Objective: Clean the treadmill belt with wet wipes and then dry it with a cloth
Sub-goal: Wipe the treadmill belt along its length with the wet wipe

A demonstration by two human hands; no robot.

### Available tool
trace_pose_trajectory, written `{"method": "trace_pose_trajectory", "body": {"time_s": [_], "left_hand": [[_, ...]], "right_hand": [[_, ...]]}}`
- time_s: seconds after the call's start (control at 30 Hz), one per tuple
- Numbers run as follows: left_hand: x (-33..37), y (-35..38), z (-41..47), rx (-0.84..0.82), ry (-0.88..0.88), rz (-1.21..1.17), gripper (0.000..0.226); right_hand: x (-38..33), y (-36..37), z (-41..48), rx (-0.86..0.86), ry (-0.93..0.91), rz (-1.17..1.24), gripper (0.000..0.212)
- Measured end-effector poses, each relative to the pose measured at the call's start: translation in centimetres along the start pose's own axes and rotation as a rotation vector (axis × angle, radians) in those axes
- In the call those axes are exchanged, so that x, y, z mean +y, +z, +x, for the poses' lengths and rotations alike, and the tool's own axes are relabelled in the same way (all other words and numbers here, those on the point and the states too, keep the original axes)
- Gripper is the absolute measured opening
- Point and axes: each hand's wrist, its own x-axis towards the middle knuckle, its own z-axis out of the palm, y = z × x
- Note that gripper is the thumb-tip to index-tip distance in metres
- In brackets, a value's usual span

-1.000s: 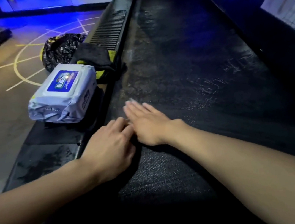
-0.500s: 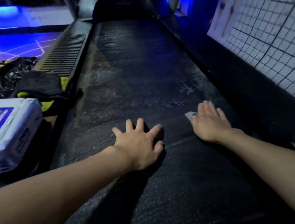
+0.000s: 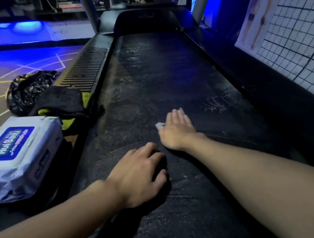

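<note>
Black belt [image 3: 167, 82]; white wipe [image 3: 160, 125]; white-blue pack [image 3: 18, 153]; black-yellow cloth [image 3: 61, 106]

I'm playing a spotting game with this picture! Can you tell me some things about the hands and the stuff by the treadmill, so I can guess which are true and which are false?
1. The right hand presses a wipe flat on the belt. True.
2. The left hand holds the cloth. False: it rests on the belt and holds nothing. The cloth lies to the left of the belt.
3. The pack of wipes sits to the left of the belt. True.
4. The black bag lies on the belt. False: it is off to the left, beyond the cloth, apparently on the floor.
</note>
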Motion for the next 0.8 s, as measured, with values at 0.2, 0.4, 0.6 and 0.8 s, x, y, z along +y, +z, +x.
{"method": "trace_pose_trajectory", "body": {"time_s": [0.2,0.4,0.6,0.8], "left_hand": [[-2.9,0.8,-2.4,0.062,0.122,-0.084,0.044],[-3.3,0.3,-1.1,0.112,0.123,-0.071,0.027],[-2.5,0.0,2.9,0.054,-0.052,0.064,0.051],[-3.2,-0.4,7.3,-0.025,-0.311,0.056,0.050]], "right_hand": [[-11.5,0.3,2.5,-0.122,-0.300,-0.014,0.068],[-13.2,0.4,3.4,-0.122,-0.521,-0.081,0.063],[-0.7,-2.0,6.6,-0.049,-0.206,-0.046,0.064],[14.3,-3.7,8.0,0.039,0.201,-0.027,0.067]]}}
